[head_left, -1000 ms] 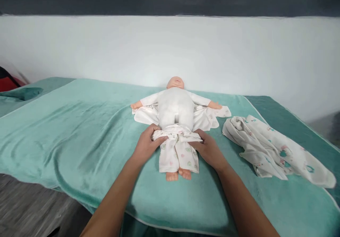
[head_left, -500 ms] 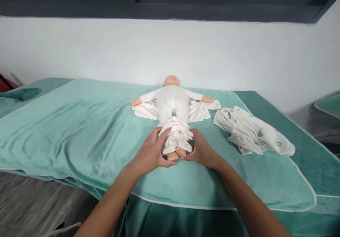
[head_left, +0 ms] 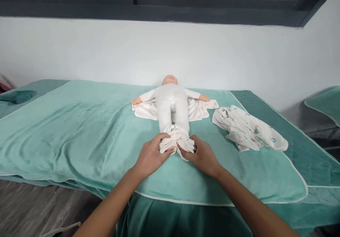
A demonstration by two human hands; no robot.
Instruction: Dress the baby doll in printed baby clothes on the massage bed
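A baby doll (head_left: pixel 172 100) with a white cloth body lies on its back on a teal blanket (head_left: pixel 79 134), arms spread, head toward the wall. An opened white garment (head_left: pixel 196 109) is spread under its torso. Small white printed trousers (head_left: pixel 177 142) are bunched at the doll's feet. My left hand (head_left: pixel 151 155) grips the left side of the bunched trousers. On their right side my right hand (head_left: pixel 202 154) holds them too. The doll's feet are hidden under the cloth and my fingers.
A crumpled white printed cloth (head_left: pixel 248 130) lies on the blanket to the doll's right. The bed's front edge (head_left: pixel 186 203) runs just below my hands. A white wall stands behind the bed. Another teal-covered surface (head_left: pixel 325 102) shows at the far right.
The trousers have slid from the doll's waist down to its feet, baring the white legs. Both my hands moved toward me with the cloth.
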